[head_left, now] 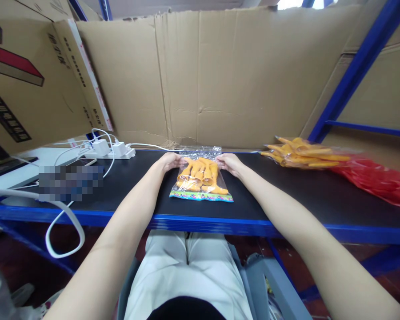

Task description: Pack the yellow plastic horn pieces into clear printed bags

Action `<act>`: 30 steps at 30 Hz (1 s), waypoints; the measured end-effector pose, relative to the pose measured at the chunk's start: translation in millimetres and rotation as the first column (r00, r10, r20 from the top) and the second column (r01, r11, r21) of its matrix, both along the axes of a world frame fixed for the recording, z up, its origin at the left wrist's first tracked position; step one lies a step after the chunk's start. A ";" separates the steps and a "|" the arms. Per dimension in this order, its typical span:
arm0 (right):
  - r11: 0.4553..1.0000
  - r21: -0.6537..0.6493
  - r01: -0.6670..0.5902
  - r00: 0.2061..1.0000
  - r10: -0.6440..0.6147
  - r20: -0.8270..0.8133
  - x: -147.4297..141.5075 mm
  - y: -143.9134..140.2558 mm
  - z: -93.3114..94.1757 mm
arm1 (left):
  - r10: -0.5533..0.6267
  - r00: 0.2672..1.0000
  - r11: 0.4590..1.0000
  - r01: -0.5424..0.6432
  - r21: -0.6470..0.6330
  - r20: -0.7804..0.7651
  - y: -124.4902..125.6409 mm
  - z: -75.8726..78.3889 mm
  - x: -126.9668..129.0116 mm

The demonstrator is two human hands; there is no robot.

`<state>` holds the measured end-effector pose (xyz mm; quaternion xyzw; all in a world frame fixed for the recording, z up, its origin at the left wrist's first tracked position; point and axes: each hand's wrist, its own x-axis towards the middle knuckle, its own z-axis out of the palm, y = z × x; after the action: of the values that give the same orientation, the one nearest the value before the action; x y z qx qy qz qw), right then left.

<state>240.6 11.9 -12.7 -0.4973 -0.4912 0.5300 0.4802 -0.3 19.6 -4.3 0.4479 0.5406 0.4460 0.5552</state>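
A clear plastic bag (200,153) lies on the black tabletop in front of me, with a colourful printed strip along its near edge. Inside it are several orange pieces (196,171), some with flared, hollow-looking ends; their exact kind I cannot make out. My left hand (172,161) grips the bag's left side near the far end, fingers closed on the film. On the opposite side, my right hand (229,163) pinches the bag's right edge at about the same height. The fingertips of both hands are partly hidden by the shiny film.
At the right lie a bag of similar orange pieces (300,153) and red plastic bags (376,178). A power strip (126,154) with white chargers and cables stands at the left, near a blurred-out object (70,182). Cardboard (240,80) walls the back; blue posts (353,75) frame the table.
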 end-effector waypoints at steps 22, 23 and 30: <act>0.941 0.160 -0.297 0.889 0.212 0.406 -1.1 -9.5 16.5 | 0.243 0.784 0.752 0.220 0.621 -0.571 4.1 3.7 -5.2; 0.932 0.159 -0.324 0.862 0.222 0.456 -2.7 -8.5 18.9 | 0.295 0.736 0.699 0.268 0.663 -0.609 2.6 5.4 -4.0; 0.931 0.095 -0.352 0.838 0.268 0.476 -6.3 7.3 38.0 | 0.399 0.692 0.509 0.378 0.773 -0.602 -7.2 10.4 7.5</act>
<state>234.3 19.2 25.3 -0.4758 -0.7095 0.4233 0.3017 7.2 12.5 6.1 0.7935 0.4190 0.4413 -0.0069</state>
